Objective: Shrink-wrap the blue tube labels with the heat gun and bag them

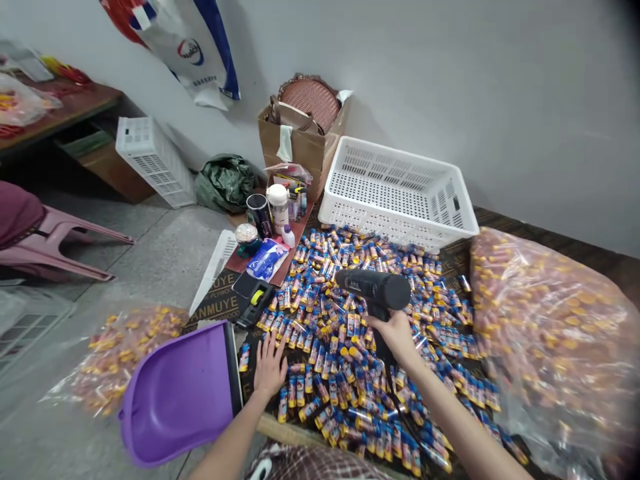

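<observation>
My right hand [395, 337] grips the handle of a black hair dryer [367, 285], held over the spread of small tubes. These tubes [345, 393] have blue labels and yellow ends, and several layers of them cover the dark plywood board. Near the board's left front edge, my left hand [270, 367] lies palm down with its fingers stretched out and apart, beside a few tubes. To its left, a purple dustpan [180, 393] stands with its dark lip against the board's edge. A cord runs down from the dryer among the tubes.
A white plastic crate [400, 193] stands behind the tubes. Large clear bags of similar pieces lie right [550, 333] and left [130, 353]. Cups, a wipes pack [268, 260] and a tape dispenser [255, 303] sit at the back left. A pink stool [55, 240] is farther left.
</observation>
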A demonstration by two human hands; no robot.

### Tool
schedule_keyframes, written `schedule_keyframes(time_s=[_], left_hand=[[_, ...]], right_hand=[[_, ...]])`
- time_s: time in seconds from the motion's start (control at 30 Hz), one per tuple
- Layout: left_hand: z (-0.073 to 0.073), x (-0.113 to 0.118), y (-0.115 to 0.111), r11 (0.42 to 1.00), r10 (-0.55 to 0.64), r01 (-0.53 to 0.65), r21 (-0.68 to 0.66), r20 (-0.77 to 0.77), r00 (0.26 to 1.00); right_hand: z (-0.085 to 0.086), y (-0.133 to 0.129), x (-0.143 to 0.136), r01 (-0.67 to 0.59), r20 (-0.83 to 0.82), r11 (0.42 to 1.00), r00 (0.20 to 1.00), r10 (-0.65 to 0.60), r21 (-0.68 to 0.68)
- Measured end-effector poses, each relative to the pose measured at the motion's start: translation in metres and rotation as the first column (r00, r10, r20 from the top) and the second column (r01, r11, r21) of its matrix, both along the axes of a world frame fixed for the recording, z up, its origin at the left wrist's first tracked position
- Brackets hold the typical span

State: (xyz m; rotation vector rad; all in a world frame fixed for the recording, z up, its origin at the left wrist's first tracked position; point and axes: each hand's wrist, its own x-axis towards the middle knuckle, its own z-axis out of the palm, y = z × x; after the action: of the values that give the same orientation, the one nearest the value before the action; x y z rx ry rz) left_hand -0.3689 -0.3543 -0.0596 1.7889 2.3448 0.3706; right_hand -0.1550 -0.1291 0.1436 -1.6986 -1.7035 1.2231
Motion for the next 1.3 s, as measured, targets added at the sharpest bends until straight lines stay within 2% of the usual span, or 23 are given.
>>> schedule_keyframes(time_s=[0.2,0.4,0.57,0.73,0.93,1.03,1.17,1.3], left_hand=[[0.001,0.000,0.000,1.000,0.000,0.000,-0.007,0.010,1.000],[0.002,-0.001,0.001,1.000,-0.002,0.003,-0.019,0.015,1.000],[0.005,-0.001,0.002,1.000,-0.002,0.002,-0.030,0.016,1.000],[0.005,-0.001,0.001,1.000,-0.003,0.003,-0.014,0.017,1.000],[0.004,0.000,0.001,1.000,0.006,-0.007,0.007,0.028,1.000],[0.003,0.000,0.000,1.000,0.004,-0.004,0.005,0.026,1.000],[-0.002,-0.001,-0.002,1.000,-0.008,0.008,0.016,0.006,1.000],[-0.010,-0.002,-0.004,0.999,-0.007,0.007,0.039,-0.016,1.000]], right_hand=[[-0.017,0.045,-0.031,-0.022,0.006,0.996,1.000,0.021,0.087],[-0.018,0.065,-0.053,-0.055,0.041,0.993,0.998,0.051,0.103],[-0.011,0.052,-0.046,-0.106,0.065,0.994,0.992,0.104,0.024],[0.002,0.016,-0.026,-0.224,0.011,0.960,0.973,0.229,-0.167],[0.019,-0.021,-0.014,-0.328,-0.067,0.915,0.945,0.321,-0.237],[0.018,-0.030,-0.006,-0.291,-0.038,0.927,0.956,0.291,-0.235],[0.012,-0.030,0.008,-0.173,0.007,0.968,0.984,0.178,-0.181],[0.003,-0.002,0.011,-0.055,-0.021,0.995,0.998,0.054,-0.080]])
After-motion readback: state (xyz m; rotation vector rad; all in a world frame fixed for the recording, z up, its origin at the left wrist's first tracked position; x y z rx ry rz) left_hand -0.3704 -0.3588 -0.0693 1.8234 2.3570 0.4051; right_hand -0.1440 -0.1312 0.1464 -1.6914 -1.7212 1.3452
